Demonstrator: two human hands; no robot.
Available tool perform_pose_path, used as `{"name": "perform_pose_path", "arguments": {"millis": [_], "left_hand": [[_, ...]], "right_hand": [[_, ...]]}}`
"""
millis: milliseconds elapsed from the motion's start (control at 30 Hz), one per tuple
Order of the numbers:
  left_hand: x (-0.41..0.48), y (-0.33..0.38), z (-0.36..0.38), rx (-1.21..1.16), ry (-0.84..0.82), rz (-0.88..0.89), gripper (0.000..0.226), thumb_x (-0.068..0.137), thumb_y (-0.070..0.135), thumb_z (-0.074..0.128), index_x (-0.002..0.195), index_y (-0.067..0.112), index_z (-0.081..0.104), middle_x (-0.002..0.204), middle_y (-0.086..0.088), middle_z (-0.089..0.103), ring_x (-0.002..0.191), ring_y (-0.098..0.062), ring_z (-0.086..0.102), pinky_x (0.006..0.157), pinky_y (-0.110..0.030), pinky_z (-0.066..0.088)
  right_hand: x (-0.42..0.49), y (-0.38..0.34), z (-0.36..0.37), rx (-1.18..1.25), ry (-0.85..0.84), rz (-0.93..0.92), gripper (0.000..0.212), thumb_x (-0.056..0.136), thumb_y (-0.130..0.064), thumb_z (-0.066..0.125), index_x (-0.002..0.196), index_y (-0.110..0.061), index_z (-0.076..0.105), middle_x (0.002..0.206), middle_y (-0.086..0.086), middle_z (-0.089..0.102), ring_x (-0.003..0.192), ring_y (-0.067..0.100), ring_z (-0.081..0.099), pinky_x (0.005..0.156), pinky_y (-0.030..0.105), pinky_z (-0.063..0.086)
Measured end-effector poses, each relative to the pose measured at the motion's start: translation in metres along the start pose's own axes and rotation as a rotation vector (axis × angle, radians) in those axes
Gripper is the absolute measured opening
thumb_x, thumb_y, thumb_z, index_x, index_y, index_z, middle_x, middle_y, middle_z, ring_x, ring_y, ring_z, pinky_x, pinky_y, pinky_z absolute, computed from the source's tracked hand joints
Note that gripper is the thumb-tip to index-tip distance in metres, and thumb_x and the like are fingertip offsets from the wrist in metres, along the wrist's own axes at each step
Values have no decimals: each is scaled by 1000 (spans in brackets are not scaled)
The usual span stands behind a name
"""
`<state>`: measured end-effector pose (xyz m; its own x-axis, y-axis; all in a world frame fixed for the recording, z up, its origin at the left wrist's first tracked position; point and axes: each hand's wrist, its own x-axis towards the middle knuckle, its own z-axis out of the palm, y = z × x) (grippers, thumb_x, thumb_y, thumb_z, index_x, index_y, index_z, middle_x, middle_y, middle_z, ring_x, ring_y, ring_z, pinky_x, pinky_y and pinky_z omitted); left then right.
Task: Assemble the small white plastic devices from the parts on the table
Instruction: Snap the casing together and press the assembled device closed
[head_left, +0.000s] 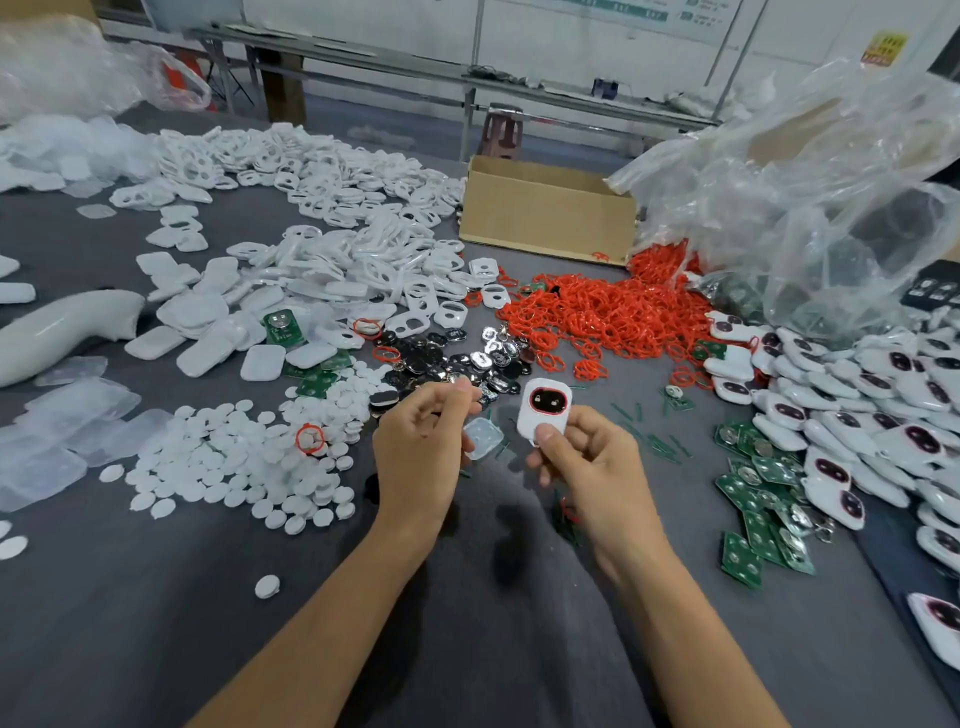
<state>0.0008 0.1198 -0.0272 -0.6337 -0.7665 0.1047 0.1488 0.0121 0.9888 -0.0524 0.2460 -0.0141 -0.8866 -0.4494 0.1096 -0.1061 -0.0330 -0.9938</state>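
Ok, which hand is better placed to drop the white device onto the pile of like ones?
Right. The right hand pinches the white device, and the pile of similar devices lies on its side of the table. The left hand is farther off, fingers curled.

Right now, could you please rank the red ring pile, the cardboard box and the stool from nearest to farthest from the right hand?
1. The red ring pile, just beyond the right hand.
2. The cardboard box, behind that pile.
3. The stool, past the box, off the table.
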Motion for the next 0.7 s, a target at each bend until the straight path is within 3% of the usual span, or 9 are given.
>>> {"name": "perform_pose_path", "arguments": {"millis": [200, 333, 700], "left_hand": [[-1, 1, 1, -16, -4, -4, 27, 95, 29, 59, 73, 20, 72, 70, 5, 71, 50, -9, 55, 57, -32, 48], [-1, 1, 1, -40, -9, -19, 28, 95, 30, 58, 73, 21, 72, 70, 4, 71, 50, -10, 55, 60, -35, 47], [-1, 0, 2, -52, -39, -12, 32, 96, 32, 56, 70, 25, 73, 73, 3, 72, 51, -10, 57, 55, -31, 45]], "right_hand": [[1, 0, -2, 111, -96, 86, 13, 89, 1, 55, 93, 1, 67, 68, 5, 66, 55, 11, 58, 49, 17, 40], [0, 6, 3, 186, -114, 139, 20, 92, 8, 49, 101, 2, 65, 87, 11, 73, 81, 18, 70, 70, 22, 55], [1, 6, 0, 142, -59, 162, 26, 90, 15, 44, 91, -2, 65, 69, 8, 70, 59, 16, 65, 50, 17, 46]]}}
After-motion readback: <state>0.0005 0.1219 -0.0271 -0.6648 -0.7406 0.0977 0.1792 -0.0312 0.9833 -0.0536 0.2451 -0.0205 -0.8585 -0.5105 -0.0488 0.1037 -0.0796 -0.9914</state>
